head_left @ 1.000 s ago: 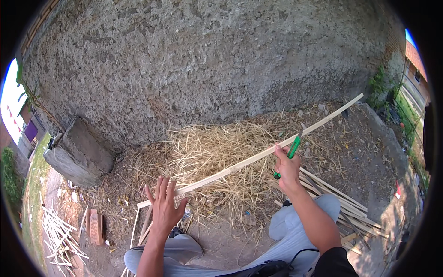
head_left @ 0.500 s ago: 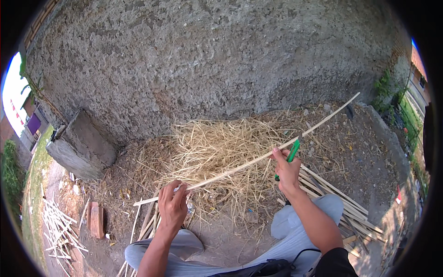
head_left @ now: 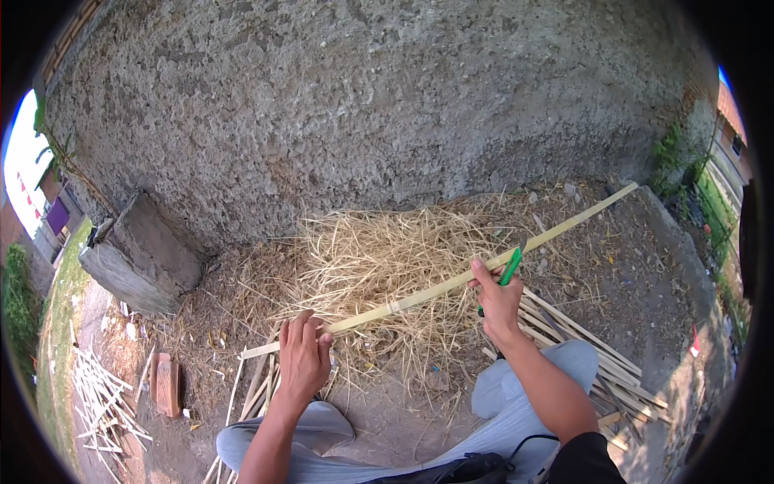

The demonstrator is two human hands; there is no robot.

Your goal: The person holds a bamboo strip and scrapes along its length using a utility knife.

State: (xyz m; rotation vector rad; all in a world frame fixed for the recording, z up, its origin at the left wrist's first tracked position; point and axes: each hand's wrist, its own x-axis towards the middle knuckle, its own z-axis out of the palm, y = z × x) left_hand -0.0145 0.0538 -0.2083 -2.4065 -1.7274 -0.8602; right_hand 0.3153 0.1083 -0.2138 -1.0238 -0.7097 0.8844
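A long pale bamboo strip slants across the view, its far right end higher than its left end. Its broad yellowish-green face shows, with a node near the middle. My left hand is closed round the strip close to its left end. My right hand pinches the strip right of the middle and also holds a green utility knife. The knife's blade end points up, by the strip. Beneath the strip lies a heap of thin straw-coloured shavings.
Bamboo strips lie by my right knee, others by my left. A pale pile of sticks and a reddish brick are at the left. A rough grey wall rises behind, with a concrete block against it.
The bamboo strip has turned about its length, from a narrow edge to its broad greenish face. Its far end sits slightly lower and further right. Both hands have barely moved.
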